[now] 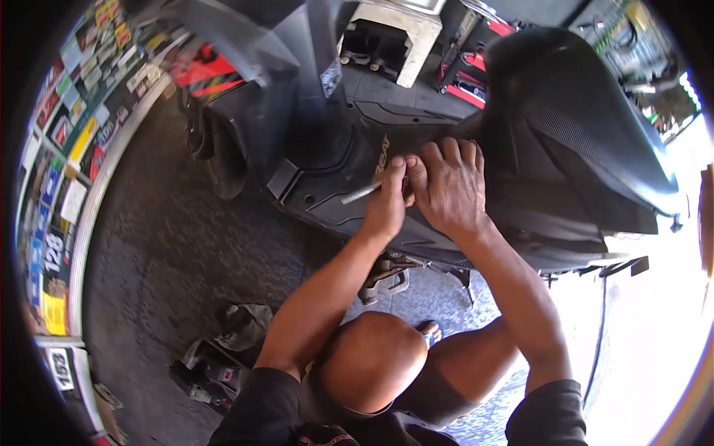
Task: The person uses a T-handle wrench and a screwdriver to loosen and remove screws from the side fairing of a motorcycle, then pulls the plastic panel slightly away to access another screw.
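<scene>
Grey rod (360,194) juts leftward from left grip (387,202)

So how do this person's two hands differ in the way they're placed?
The left hand is turned edge-on, thumb side up, while the right hand shows its broad back. A silvery rod pokes out from the left hand; nothing similar sticks out from the right hand. Both are bare and close together above the dark scooter footboard.
</scene>
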`<state>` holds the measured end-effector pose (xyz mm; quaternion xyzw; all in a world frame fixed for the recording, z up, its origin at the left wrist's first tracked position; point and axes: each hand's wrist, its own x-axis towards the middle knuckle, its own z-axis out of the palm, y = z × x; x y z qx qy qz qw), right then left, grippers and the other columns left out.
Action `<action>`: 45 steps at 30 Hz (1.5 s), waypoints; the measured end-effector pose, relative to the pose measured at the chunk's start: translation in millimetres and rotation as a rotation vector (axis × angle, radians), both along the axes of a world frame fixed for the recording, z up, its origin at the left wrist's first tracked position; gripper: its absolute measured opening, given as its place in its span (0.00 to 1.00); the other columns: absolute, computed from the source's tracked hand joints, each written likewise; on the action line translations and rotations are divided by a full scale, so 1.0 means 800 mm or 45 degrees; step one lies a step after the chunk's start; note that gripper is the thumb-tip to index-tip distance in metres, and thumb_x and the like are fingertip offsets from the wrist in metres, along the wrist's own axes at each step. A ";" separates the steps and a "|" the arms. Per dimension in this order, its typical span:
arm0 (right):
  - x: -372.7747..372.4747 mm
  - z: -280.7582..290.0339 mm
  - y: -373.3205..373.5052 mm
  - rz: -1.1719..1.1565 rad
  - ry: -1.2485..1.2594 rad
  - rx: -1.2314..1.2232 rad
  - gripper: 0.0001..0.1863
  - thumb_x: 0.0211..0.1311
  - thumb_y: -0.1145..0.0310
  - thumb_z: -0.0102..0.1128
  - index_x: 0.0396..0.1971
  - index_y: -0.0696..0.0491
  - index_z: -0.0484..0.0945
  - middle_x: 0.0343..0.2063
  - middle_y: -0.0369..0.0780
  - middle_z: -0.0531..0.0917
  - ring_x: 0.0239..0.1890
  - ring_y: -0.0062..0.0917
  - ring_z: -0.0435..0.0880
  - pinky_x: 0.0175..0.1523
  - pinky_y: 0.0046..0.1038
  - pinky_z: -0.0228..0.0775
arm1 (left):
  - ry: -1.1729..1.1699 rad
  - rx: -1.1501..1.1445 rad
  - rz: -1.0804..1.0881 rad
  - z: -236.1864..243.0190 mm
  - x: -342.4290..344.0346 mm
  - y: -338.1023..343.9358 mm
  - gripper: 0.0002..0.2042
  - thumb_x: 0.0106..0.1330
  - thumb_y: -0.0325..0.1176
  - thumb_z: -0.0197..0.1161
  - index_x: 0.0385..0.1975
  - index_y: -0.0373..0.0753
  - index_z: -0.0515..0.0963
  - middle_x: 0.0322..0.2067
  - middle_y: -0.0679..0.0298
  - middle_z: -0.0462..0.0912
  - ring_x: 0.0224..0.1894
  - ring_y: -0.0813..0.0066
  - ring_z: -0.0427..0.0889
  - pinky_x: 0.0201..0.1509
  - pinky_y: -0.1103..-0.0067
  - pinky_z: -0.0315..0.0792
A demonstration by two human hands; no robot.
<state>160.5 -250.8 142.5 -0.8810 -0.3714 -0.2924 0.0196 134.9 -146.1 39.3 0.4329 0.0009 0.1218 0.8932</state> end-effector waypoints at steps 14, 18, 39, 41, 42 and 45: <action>0.015 -0.023 -0.077 0.357 2.193 0.663 0.34 0.79 0.43 0.35 0.60 0.59 0.75 0.42 0.48 0.87 0.33 0.25 0.83 0.43 0.29 0.80 | 0.656 0.609 -0.216 0.106 0.001 0.061 0.06 0.65 0.34 0.61 0.36 0.39 0.77 0.31 0.61 0.81 0.34 0.62 0.84 0.39 0.62 0.83; 0.006 -0.101 -0.068 0.381 1.472 0.406 0.20 0.69 0.59 0.54 0.51 0.59 0.77 0.43 0.54 0.84 0.41 0.44 0.86 0.48 0.38 0.81 | 0.815 1.496 -0.430 0.146 0.030 0.067 0.10 0.65 0.33 0.60 0.43 0.37 0.77 0.35 0.60 0.83 0.37 0.66 0.84 0.40 0.64 0.81; -0.038 -0.152 -0.021 -0.006 0.911 0.954 0.11 0.64 0.63 0.58 0.37 0.56 0.78 0.34 0.49 0.86 0.41 0.44 0.86 0.45 0.43 0.80 | -0.436 0.220 0.415 0.020 0.005 -0.035 0.26 0.78 0.51 0.42 0.51 0.34 0.80 0.62 0.51 0.76 0.52 0.51 0.82 0.58 0.60 0.77; -0.040 -0.157 -0.021 0.007 0.892 0.898 0.11 0.65 0.62 0.58 0.37 0.55 0.78 0.35 0.49 0.86 0.41 0.44 0.86 0.45 0.43 0.80 | -0.427 0.021 -0.118 0.012 0.001 0.007 0.24 0.76 0.48 0.45 0.48 0.35 0.82 0.56 0.49 0.82 0.30 0.61 0.82 0.35 0.69 0.76; -0.039 -0.159 -0.021 0.000 0.891 0.892 0.11 0.65 0.62 0.58 0.37 0.55 0.78 0.35 0.49 0.86 0.41 0.44 0.86 0.45 0.43 0.80 | -0.288 -0.099 -0.105 0.011 0.001 0.014 0.19 0.73 0.44 0.48 0.36 0.37 0.83 0.34 0.54 0.87 0.15 0.72 0.68 0.24 0.74 0.62; -0.040 -0.151 -0.015 0.075 0.868 0.838 0.11 0.66 0.61 0.58 0.36 0.55 0.77 0.35 0.48 0.86 0.41 0.43 0.87 0.45 0.42 0.80 | -0.032 -0.242 -0.484 0.034 0.015 0.063 0.15 0.72 0.40 0.49 0.22 0.43 0.70 0.12 0.71 0.60 0.11 0.79 0.62 0.27 0.75 0.62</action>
